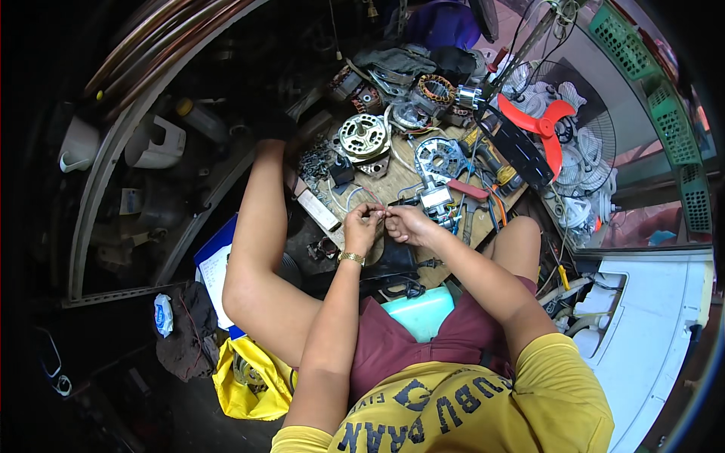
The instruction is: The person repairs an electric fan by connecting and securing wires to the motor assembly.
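Head view, centre of the frame: the left hand and the right hand meet nearly fingertip to fingertip, each with thumb and forefinger pinching what looks like a thin wire, too small to make out fully. Above them on the wooden counter lie a round motor housing and, to its left, a silver motor; a red fan blade shows at upper right.

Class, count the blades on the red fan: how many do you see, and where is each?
3: a left blade, an upper-right blade and a lower blade, joined at the hub.
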